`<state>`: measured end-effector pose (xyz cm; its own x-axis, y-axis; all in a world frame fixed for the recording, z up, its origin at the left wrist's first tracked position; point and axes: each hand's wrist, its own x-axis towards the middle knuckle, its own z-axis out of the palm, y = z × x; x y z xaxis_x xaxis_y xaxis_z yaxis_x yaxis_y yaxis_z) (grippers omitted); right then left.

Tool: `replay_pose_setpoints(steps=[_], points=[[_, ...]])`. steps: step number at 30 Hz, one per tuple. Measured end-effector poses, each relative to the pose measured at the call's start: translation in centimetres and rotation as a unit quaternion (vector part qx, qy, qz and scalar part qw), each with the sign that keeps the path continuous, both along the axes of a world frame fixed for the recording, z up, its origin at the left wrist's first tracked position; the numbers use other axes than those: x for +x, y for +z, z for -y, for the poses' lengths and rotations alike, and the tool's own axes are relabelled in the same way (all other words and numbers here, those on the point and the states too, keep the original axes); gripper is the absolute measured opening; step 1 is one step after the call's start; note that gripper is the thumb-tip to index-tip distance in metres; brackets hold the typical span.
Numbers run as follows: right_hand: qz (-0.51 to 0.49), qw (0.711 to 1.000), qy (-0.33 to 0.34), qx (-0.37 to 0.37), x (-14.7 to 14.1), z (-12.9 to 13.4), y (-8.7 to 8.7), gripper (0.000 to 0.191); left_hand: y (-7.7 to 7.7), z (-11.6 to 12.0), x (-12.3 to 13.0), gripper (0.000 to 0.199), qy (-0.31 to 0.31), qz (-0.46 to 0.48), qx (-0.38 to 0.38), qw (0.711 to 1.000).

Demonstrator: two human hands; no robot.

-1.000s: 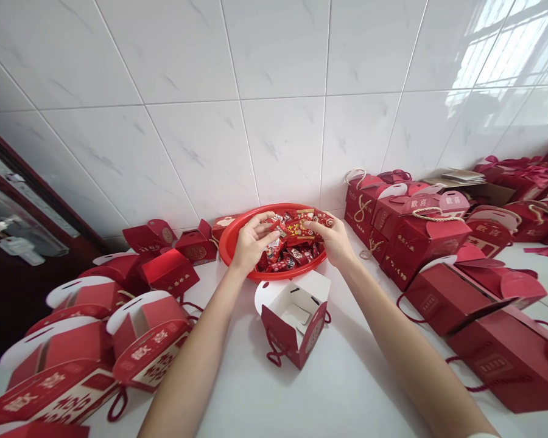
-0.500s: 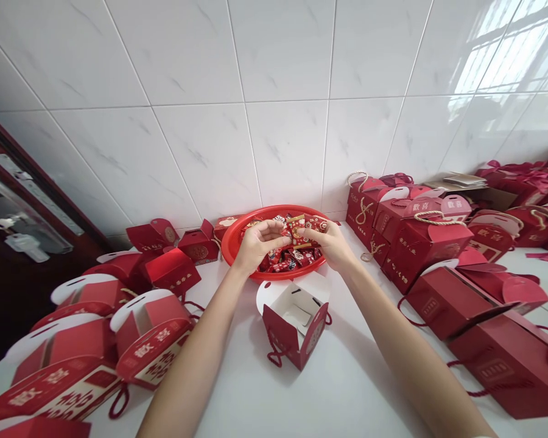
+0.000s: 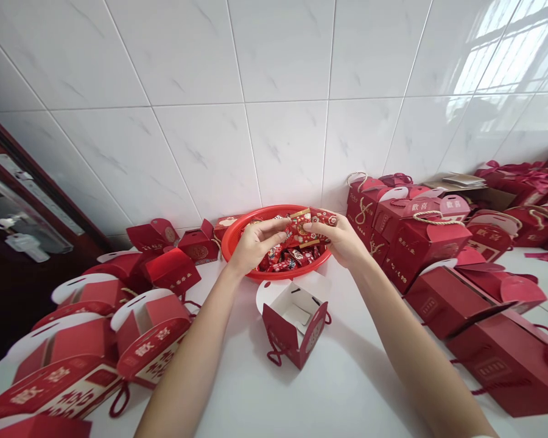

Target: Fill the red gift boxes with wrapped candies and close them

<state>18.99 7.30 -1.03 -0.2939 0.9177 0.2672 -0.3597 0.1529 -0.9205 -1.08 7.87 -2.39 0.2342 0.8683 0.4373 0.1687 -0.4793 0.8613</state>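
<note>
Above a red plastic basket (image 3: 231, 243) of wrapped sweets (image 3: 296, 258), both hands are raised. My right hand (image 3: 342, 238) pinches red and gold packets (image 3: 304, 228) between thumb and fingers. My left hand (image 3: 256, 242) is closed in a pinch at the left side of these packets; what exactly lies between its fingertips is too small to tell. In front of the basket an open red box (image 3: 292, 328) with a white inside stands on the white table (image 3: 329, 395), its flaps up and cord handles hanging at its sides.
Red gift boxes (image 3: 155, 340) crowd the left side, and more boxes (image 3: 429, 249) with rope handles are stacked at the right. A tiled wall (image 3: 287, 152) rises behind the basket. A door with keys (image 3: 25, 240) is at far left.
My right hand has shifted slightly right, and the red and gold packets now show more fully between my hands. My left hand has moved slightly left and its fingers have drawn closer together.
</note>
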Motion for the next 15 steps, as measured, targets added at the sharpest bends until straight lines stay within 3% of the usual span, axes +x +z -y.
replay_pose_setpoints(steps=[6,15], points=[[0.028,0.999,0.005,-0.043,0.4,0.8,1.1,0.039,0.5,0.7,-0.2,0.055,0.031,-0.006,0.032,0.999],[0.000,0.999,0.003,-0.050,1.0,1.0,1.7,0.032,0.7,0.8,0.2,0.047,0.029,0.069,-0.005,0.997]])
